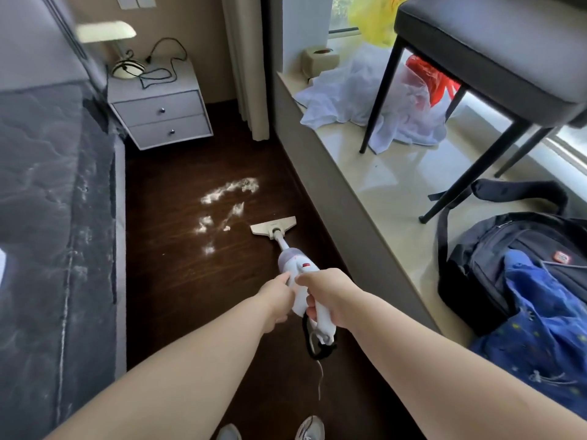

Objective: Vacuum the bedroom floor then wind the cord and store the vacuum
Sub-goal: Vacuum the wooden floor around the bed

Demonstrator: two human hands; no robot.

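While both hands curl closed, right hand and left hand hold vacuum.

Both your forearms are bare from the bottom edge of the frame up to the wrists, with no sleeve cuff showing. Your left hand and right hand carry no glove, ring or watch. At the bottom edge, the toes of your grey-and-white sneakers show.

Both hands, right hand and left hand, grip the vacuum; white dust lies at its nozzle's ten o'clock.
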